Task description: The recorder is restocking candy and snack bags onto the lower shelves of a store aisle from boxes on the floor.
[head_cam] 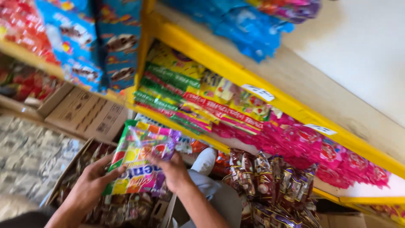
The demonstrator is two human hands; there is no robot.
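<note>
Head view: the left hand point(90, 185) and the right hand point(173, 171) both grasp 1 multicoloured sweet packet point(141, 158), held in the air above an open cardboard box point(63, 177) on the floor. The left hand's thumb lies across the packet's lower left edge with the fingers behind it; the right hand pinches the right edge, fingers curled over the front.

By the look of things, stocking is partway through. The yellow shelf point(236, 69) already carries rows of green, red and yellow packets point(185, 97) and a run of pink packets point(312, 147), and brown wrapped bags point(270, 181) sit lower down beside the person's knee. The box below the hands holds more goods, blurred and hard to make out, so I judge there is more to move. The packet in hand is off the box but not yet on any shelf.

The packet's long axis runs from lower left to upper right in the frame, tilted steeply, with its printed face turned up toward the camera. Its upper end points toward the yellow shelf and its lower end toward the box.
</note>
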